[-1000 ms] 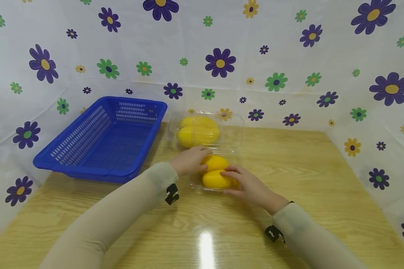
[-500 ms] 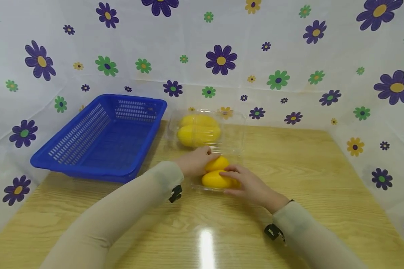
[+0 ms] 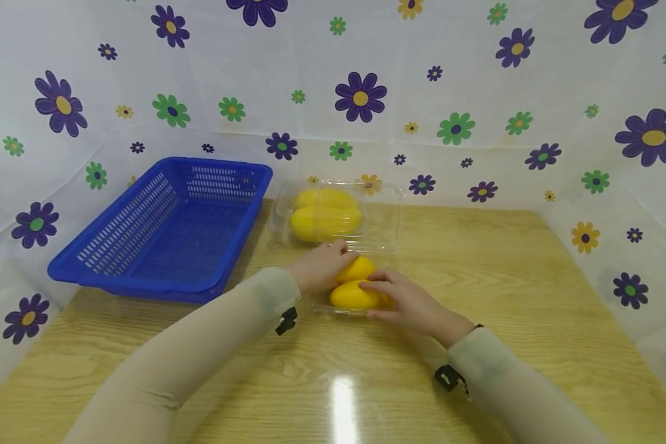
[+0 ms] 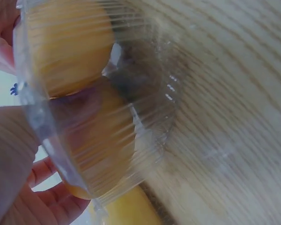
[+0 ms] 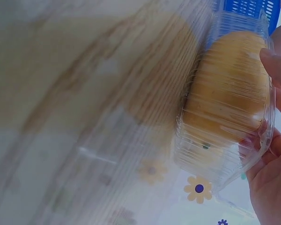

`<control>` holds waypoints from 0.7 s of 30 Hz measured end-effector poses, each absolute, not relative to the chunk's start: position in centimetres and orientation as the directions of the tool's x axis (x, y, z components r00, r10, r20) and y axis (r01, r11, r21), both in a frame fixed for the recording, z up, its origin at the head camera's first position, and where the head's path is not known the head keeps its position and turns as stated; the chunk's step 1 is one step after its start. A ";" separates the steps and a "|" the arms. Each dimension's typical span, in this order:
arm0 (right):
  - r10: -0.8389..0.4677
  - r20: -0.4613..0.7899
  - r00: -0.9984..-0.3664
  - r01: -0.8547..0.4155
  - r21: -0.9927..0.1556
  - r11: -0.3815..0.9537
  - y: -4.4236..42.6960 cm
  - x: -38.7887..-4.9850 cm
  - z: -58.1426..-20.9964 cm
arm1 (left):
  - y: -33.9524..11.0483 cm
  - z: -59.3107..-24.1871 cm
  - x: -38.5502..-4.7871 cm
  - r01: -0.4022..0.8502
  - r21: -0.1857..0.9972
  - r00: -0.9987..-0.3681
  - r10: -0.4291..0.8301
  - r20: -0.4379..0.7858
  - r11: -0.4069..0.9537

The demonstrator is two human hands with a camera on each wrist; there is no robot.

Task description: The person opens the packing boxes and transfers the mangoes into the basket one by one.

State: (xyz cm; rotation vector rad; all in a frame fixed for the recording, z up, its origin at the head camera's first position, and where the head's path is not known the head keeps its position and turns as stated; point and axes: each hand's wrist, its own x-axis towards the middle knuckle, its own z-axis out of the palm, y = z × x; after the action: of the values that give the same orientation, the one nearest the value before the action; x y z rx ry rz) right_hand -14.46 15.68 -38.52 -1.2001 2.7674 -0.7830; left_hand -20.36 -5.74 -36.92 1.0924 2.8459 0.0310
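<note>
In the head view, two yellow mango-like fruits lie side by side in a clear plastic box [image 3: 344, 311] near the table's middle. My left hand [image 3: 322, 266] grips the farther fruit [image 3: 357, 269] from the left; in the left wrist view its thumb reaches inside the wall and its fingers curl at the fruit's other end. With its fingers on top and thumb on the near side, my right hand [image 3: 407, 305] holds the right end of the nearer fruit [image 3: 355, 296]. The right wrist view shows that fruit [image 5: 229, 89] through the ribbed wall.
Behind the box stands its clear raised lid [image 3: 383, 216]. Two more yellow fruits [image 3: 324, 223] show through clear plastic there; whether in a separate box, I cannot tell. A blue slotted basket [image 3: 200, 287] sits at left. A flowered cloth [image 3: 494, 92] hangs around the wooden table [image 3: 505, 277].
My left hand has shifted slightly right and its fingers have curled further over the farther fruit. The right hand stays where it was on the nearer fruit.
</note>
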 end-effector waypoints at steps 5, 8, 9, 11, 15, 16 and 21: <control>-0.690 0.164 -0.705 -0.672 -0.465 0.577 15.6 -14.7 -38.5 | -5.9 -36.4 -20.3 0.680 0.040 -0.728 0.681 -0.077 0.732; -0.695 0.164 -0.700 -0.677 -0.462 0.573 15.7 -14.9 -38.4 | -6.0 -35.9 -20.1 0.689 0.018 -0.722 0.688 -0.073 0.724; -0.695 0.164 -0.700 -0.677 -0.461 0.573 15.7 -14.9 -38.4 | -6.0 -35.7 -20.0 0.694 0.013 -0.718 0.693 -0.067 0.720; -0.693 0.164 -0.702 -0.676 -0.459 0.577 15.7 -14.9 -38.4 | -6.1 -35.3 -19.9 0.703 -0.005 -0.711 0.701 -0.056 0.712; -0.691 0.166 -0.703 -0.676 -0.457 0.578 15.7 -15.0 -38.4 | -6.5 -35.1 -19.8 0.713 -0.027 -0.701 0.712 -0.027 0.701; -0.693 0.167 -0.701 -0.679 -0.453 0.577 15.7 -15.0 -38.4 | -6.6 -35.1 -19.8 0.712 -0.029 -0.702 0.712 -0.023 0.701; -0.698 0.173 -0.695 -0.687 -0.444 0.575 15.7 -15.1 -38.6 | -7.0 -35.5 -19.7 0.715 -0.008 -0.699 0.715 -0.008 0.699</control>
State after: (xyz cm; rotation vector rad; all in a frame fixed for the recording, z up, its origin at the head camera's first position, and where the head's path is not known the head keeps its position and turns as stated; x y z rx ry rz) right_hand -15.09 15.66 -38.60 -1.2180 2.7682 -0.7666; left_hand -19.68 -6.95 -35.45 1.2171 2.8919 -0.0166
